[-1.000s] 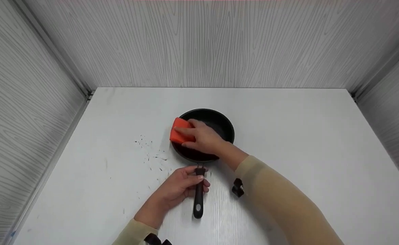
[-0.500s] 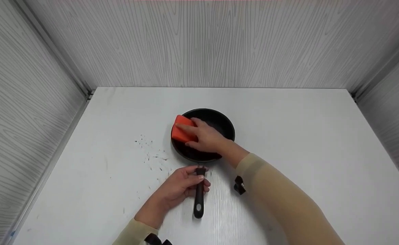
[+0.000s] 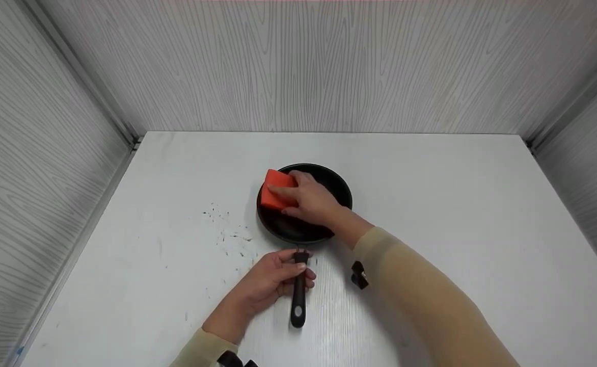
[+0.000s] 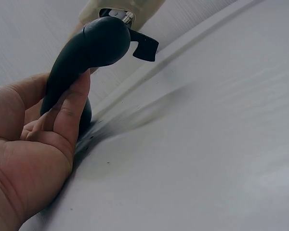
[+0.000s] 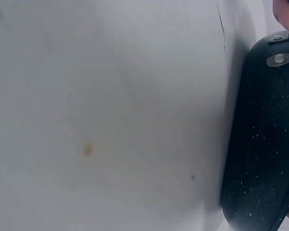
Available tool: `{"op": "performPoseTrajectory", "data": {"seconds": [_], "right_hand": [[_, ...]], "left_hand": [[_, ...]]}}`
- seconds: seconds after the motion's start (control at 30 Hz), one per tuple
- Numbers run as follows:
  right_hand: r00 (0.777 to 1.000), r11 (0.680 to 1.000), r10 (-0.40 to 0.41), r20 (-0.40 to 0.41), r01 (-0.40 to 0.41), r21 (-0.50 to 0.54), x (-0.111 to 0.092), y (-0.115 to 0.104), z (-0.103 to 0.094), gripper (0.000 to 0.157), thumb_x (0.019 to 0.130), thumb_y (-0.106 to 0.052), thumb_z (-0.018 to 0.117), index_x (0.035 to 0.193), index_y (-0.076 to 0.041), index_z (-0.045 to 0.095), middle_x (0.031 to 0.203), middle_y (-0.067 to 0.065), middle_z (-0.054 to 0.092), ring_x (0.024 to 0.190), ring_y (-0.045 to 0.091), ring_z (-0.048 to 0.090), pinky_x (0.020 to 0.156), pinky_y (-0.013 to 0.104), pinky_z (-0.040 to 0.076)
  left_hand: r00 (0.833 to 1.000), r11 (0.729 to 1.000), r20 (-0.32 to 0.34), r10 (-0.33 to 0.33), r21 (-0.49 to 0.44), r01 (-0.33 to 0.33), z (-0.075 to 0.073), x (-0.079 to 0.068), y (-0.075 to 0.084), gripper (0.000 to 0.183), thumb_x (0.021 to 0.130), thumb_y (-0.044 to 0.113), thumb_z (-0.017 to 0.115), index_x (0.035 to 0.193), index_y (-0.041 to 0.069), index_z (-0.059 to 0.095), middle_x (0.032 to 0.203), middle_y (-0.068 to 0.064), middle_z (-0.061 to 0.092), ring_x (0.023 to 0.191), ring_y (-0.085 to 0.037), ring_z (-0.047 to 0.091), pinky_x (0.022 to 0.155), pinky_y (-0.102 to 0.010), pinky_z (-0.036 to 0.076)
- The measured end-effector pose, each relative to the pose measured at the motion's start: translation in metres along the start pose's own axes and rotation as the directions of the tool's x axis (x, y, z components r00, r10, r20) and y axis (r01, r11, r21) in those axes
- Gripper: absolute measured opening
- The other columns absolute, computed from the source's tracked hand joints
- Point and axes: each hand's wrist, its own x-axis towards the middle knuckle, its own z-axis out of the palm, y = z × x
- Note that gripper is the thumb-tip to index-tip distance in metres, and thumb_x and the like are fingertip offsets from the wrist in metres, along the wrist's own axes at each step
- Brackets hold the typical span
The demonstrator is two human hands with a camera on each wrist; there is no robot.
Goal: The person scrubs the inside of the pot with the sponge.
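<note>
A black frying pan (image 3: 298, 232) stands on the white table, its handle (image 3: 298, 303) pointing toward me. My left hand (image 3: 273, 278) grips that handle near the pan's end, thumb on top and fingers beneath; the left wrist view shows the dark handle (image 4: 96, 43) between thumb and fingers. Inside the pan, at its left side, my right hand (image 3: 314, 201) holds an orange-red sponge (image 3: 278, 188) against the inner wall. In the right wrist view only the pan's outer side (image 5: 260, 134) shows, with pale specks on it; the sponge is out of that view.
Dark crumbs and smears (image 3: 232, 235) lie on the table (image 3: 431, 204) left of the pan. Grey wood-grain panels (image 3: 298, 66) rise at the back and on both sides.
The right hand has slid the sponge up and slightly right along the pan's left wall. My left hand keeps its grip on the handle, and the pan stays nearly in place.
</note>
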Motion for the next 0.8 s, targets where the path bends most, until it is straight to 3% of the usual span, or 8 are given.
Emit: {"op": "performPoseTrajectory", "data": {"seconds": [0.23, 0.47, 0.8], "right_hand": [[0.999, 0.99, -0.027, -0.02, 0.024, -0.14, 0.0013, 0.0001, -0.0035, 0.062, 0.103, -0.036, 0.072, 0.159, -0.045, 0.046, 0.164, 0.02, 0.033, 0.146, 0.036, 0.039, 0.12, 0.048, 0.041], [0.998, 0.94, -0.066, -0.023, 0.055, -0.336, 0.0046, -0.0011, -0.0067, 0.061, 0.104, -0.034, 0.07, 0.159, -0.044, 0.047, 0.159, 0.025, 0.037, 0.145, 0.042, 0.04, 0.124, 0.047, 0.034], [0.996, 0.908, -0.066, -0.054, 0.038, -0.417, 0.0017, 0.007, -0.0092, 0.057, 0.104, -0.026, 0.069, 0.157, -0.039, 0.052, 0.153, 0.029, 0.039, 0.139, 0.046, 0.043, 0.12, 0.051, 0.039]], "left_hand": [[1.0, 1.0, 0.002, 0.006, -0.01, -0.006, 0.0004, 0.0, -0.0003, 0.049, 0.104, 0.004, 0.065, 0.148, -0.009, 0.048, 0.101, -0.018, 0.075, 0.091, -0.023, 0.076, 0.09, -0.041, 0.063], [1.0, 1.0, -0.01, 0.004, -0.024, -0.004, 0.0013, -0.001, 0.0004, 0.048, 0.103, 0.003, 0.066, 0.147, -0.008, 0.05, 0.101, -0.018, 0.076, 0.091, -0.024, 0.077, 0.09, -0.041, 0.063], [1.0, 1.0, 0.002, 0.012, -0.007, -0.012, 0.0013, 0.0002, 0.0, 0.051, 0.102, 0.004, 0.067, 0.147, -0.011, 0.049, 0.101, -0.017, 0.076, 0.09, -0.023, 0.077, 0.089, -0.04, 0.064]]}}
